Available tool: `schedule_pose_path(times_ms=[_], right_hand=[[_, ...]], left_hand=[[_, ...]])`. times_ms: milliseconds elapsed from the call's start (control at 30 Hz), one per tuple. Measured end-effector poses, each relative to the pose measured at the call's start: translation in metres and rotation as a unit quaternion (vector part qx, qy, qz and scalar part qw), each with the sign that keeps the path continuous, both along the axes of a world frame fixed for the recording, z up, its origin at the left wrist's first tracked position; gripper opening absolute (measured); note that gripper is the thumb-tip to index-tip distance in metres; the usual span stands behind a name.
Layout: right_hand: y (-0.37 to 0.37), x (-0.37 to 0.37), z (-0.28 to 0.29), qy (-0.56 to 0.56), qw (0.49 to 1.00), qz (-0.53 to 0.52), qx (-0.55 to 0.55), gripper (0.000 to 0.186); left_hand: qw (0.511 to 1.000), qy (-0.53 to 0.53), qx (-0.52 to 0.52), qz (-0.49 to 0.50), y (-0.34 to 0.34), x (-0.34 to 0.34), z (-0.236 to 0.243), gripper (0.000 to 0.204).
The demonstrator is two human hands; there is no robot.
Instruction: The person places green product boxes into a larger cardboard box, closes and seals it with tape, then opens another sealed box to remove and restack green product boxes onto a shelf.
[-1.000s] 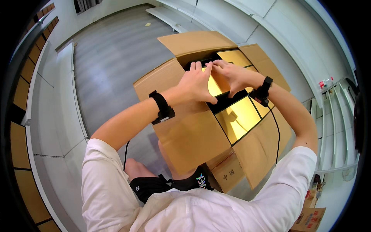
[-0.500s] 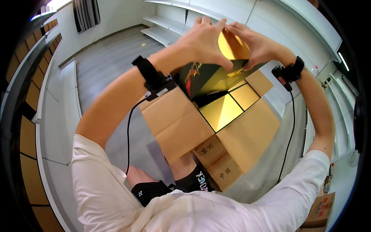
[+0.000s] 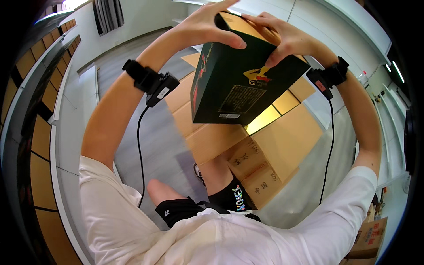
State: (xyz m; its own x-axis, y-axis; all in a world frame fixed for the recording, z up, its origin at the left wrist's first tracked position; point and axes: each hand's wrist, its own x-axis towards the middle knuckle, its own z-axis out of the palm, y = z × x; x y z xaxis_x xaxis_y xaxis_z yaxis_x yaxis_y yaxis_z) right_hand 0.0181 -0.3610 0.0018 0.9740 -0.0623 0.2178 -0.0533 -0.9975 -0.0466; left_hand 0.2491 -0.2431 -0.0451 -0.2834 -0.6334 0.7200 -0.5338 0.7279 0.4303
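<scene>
up it comes! the dark green box is higher than a moment ago, above the open carton, left hand and right hand gripping its top; grey floor below, white shelves alongside.

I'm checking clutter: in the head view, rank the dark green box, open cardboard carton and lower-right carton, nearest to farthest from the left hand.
1. Dark green box, held, right.
2. Open cardboard carton, below.
3. Lower-right carton, bottom corner.
</scene>
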Motion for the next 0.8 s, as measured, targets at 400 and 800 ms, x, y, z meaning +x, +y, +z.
schedule_pose_path(times_ms=[400,800], right_hand=[[0.027,0.046,0.010,0.099,0.987,-0.020,0.122,0.080],[-0.003,0.048,-0.007,0.047,0.996,-0.076,0.025,0.113]], left_hand=[[0.982,0.150,0.118,0.013,-0.026,0.034,-0.180,0.149],[0.984,0.167,0.064,-0.024,-0.042,0.036,-0.235,0.151]])
